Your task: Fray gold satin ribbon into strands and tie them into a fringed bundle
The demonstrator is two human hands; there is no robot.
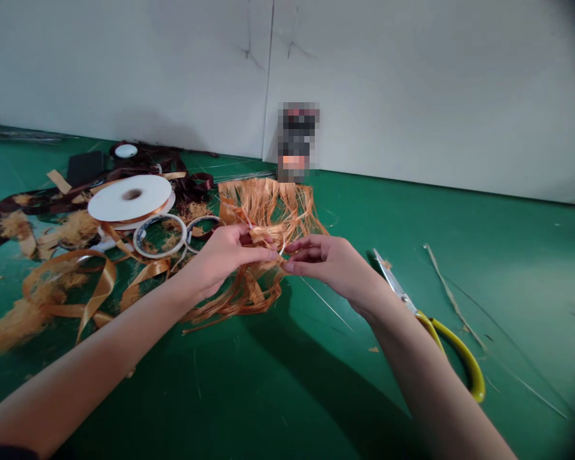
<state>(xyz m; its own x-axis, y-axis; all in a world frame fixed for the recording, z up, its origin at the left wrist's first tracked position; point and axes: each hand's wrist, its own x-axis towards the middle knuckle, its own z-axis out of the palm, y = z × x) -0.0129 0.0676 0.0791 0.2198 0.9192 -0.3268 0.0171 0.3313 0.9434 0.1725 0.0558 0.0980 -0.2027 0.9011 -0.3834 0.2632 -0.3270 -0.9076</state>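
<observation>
Green mat point(460, 255): frayed copper ribbon strands point(268, 214) between left hand point(225, 255), right hand point(326, 262).

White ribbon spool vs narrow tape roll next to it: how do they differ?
The white ribbon spool is much wider than the narrow tape roll. The spool is a thick, nearly solid disc with a small centre hole; the roll is a thin ring with a large opening. Both are round and lie nearly flat.

Glossy satin ribbon point(249, 287), steel scissor blades point(393, 281), glossy yellow plastic handles point(464, 361)
</observation>
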